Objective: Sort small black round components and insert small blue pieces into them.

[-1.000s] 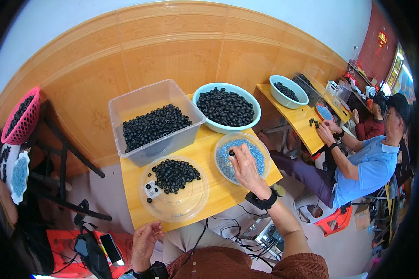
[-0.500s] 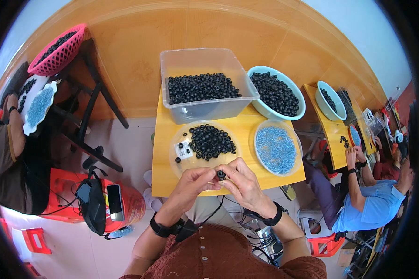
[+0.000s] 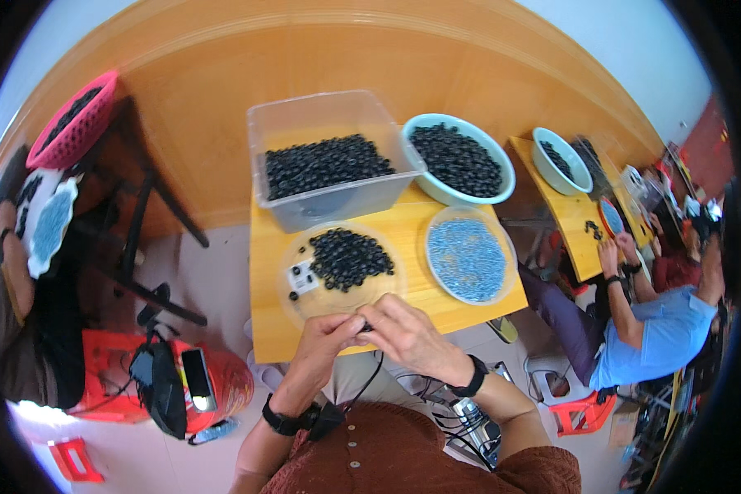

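Observation:
Both my hands meet over the near edge of the yellow table. My left hand is closed, thumb and fingertips pinching a small black ring-like part. Against the same part, the bent fingers of my right hand press from the other side and cover most of it. Just beyond lies a shallow round clear tray with a heap of loose black parts and a small white label. To its right stands a round clear dish full of thin, light-blue pieces.
Behind the tray stand a clear plastic bin and a pale blue basin, both holding black parts. Left are a pink basket and a red stool bearing a phone. Co-workers sit at both sides.
The view has swung, so the table and containers sit further left. My right fingers have closed over the black part, which showed plainly between both hands before.

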A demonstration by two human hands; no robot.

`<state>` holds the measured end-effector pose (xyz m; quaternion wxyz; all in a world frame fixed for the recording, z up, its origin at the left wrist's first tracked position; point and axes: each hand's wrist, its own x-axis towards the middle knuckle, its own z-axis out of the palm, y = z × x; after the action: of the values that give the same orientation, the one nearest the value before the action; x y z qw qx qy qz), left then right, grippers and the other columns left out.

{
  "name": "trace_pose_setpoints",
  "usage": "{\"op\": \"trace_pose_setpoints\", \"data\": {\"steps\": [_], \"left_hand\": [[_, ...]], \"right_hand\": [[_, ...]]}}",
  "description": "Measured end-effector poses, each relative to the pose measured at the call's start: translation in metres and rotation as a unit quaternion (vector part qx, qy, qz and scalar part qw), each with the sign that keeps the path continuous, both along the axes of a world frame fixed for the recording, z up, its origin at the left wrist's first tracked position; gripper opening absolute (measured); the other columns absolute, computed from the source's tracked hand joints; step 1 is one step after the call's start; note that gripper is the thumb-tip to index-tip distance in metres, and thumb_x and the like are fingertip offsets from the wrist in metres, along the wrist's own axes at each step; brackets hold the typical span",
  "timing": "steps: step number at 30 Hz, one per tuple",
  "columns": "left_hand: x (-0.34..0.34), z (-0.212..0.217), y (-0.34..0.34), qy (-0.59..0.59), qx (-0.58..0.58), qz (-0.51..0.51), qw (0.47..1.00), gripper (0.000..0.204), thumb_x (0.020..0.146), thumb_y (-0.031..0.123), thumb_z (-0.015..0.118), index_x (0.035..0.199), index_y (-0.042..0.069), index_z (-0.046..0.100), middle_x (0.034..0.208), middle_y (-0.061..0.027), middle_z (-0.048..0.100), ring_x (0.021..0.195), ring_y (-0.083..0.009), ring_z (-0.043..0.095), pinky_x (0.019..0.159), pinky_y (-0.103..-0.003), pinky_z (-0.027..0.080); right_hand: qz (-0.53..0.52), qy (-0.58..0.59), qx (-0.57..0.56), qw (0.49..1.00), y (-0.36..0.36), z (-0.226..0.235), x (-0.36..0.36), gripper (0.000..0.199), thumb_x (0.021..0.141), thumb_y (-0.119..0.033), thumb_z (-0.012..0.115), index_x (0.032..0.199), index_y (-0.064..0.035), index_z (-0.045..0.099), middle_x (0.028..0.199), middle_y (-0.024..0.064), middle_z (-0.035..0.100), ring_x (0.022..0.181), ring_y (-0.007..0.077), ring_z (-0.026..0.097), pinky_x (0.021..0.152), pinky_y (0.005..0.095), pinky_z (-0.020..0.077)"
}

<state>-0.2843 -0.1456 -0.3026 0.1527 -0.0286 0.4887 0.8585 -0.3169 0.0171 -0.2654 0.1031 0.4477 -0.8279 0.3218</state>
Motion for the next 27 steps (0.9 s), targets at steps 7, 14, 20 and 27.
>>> {"op": "trace_pose_setpoints", "data": {"steps": [7,14,20,27], "left_hand": [[0.004,-0.019,-0.002,-0.038,0.023,-0.004,0.999,0.023,0.087,0.016,0.054,0.091,-0.005,0.062,0.088,-0.0092,0.063,0.078,-0.0146,0.06,0.073,-0.028,0.05],[0.006,-0.026,-0.005,-0.075,0.025,-0.023,0.997,0.043,0.093,0.034,0.039,0.107,-0.003,0.055,0.097,-0.0129,0.061,0.08,-0.0181,0.06,0.075,-0.03,0.05],[0.025,-0.029,-0.035,-0.074,-0.04,0.016,0.996,0.047,0.093,0.036,0.035,0.109,-0.003,0.054,0.097,-0.0136,0.061,0.081,-0.0183,0.059,0.074,-0.029,0.049],[0.03,-0.02,-0.041,-0.062,-0.037,0.016,0.997,0.035,0.093,0.028,0.042,0.106,-0.001,0.056,0.096,-0.0105,0.061,0.08,-0.0131,0.058,0.074,-0.027,0.048]], "right_hand": [[-0.02,0.059,0.011,0.998,0.0,-0.019,0.004,0.031,0.073,-0.01,0.063,0.097,0.0048,0.052,0.075,0.0092,0.042,0.068,0.0237,0.051,0.054,0.0322,0.0446],[-0.058,0.007,-0.03,0.998,0.01,-0.029,0.003,0.027,0.074,-0.008,0.062,0.098,0.0019,0.053,0.074,0.0109,0.045,0.066,0.0257,0.052,0.054,0.0346,0.0448],[-0.299,-0.031,-0.056,0.952,0.075,-0.039,-0.089,0.022,0.075,-0.012,0.059,0.091,0.002,0.061,0.071,0.0227,0.057,0.066,0.037,0.058,0.059,0.0404,0.0465],[-0.474,0.023,0.028,0.88,0.164,0.004,-0.201,0.032,0.07,-0.013,0.065,0.101,-0.0048,0.06,0.076,0.0153,0.062,0.069,0.0297,0.062,0.062,0.0382,0.049]]}}
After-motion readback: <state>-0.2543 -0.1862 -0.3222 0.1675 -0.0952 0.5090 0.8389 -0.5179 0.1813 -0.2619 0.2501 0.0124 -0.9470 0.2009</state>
